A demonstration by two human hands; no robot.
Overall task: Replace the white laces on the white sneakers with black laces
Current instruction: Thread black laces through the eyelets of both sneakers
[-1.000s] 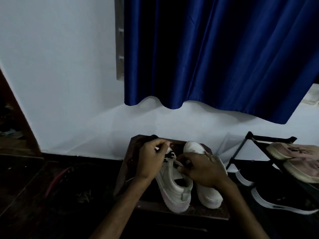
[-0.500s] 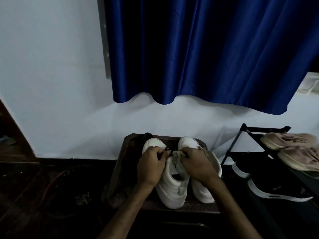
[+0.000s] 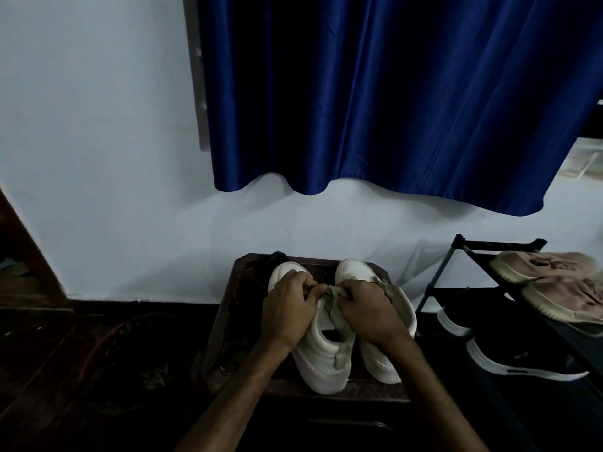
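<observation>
Two white sneakers stand side by side on a dark wooden stool (image 3: pixel 235 308), toes toward the wall. My left hand (image 3: pixel 287 308) and my right hand (image 3: pixel 368 311) lie over the lace area of the left sneaker (image 3: pixel 323 357), fingers curled and meeting at its middle. They pinch the upper or a lace there; the dim light hides which. The right sneaker (image 3: pixel 381 363) stands untouched beside it, partly behind my right hand. Something dark (image 3: pixel 277 257), maybe laces, lies at the stool's back left.
A black shoe rack (image 3: pixel 489 246) stands to the right, with beige shoes (image 3: pixel 551 275) on top and black shoes with white soles (image 3: pixel 509 360) below. A blue curtain (image 3: pixel 391 93) hangs on the white wall behind. The floor to the left is dark and cluttered.
Both hands have drawn together over the left sneaker's lace area; a second ago the left hand was lifted toward the toe, holding a dark lace. The camera has shifted slightly.
</observation>
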